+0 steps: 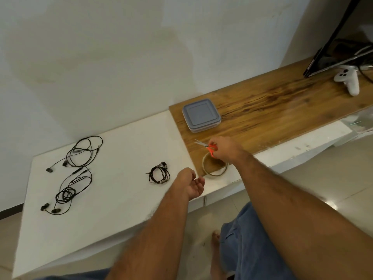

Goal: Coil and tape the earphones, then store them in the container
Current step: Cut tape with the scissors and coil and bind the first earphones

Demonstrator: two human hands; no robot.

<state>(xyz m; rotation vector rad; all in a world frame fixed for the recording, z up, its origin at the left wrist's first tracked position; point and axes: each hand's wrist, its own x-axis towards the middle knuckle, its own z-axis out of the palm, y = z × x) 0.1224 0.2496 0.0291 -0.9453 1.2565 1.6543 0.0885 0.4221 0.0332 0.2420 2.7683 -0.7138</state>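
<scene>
The right hand (224, 149) grips the orange-handled scissors (209, 147) with its fingers curled through the handles, blades parted and aimed toward the wall, directly above the tape roll (215, 165) that sits at the front edge of the wooden board. The left hand (191, 183) hangs palm-up with fingers loosely curled, holding nothing as far as I can tell — a scrap of tape there would be too small to see.

One coiled earphone set (159, 172) lies on the white table (125, 150) near its front edge, just beside that hand. Two loose sets (76, 170) sprawl together toward the table's left end, their cords close enough to snag each other when one is lifted.

The tape roll overhangs the board's corner — a careless nudge could send it off.

The grey container (201, 115) stands at the board's back-left corner, lid on; its contents are hidden.
</scene>
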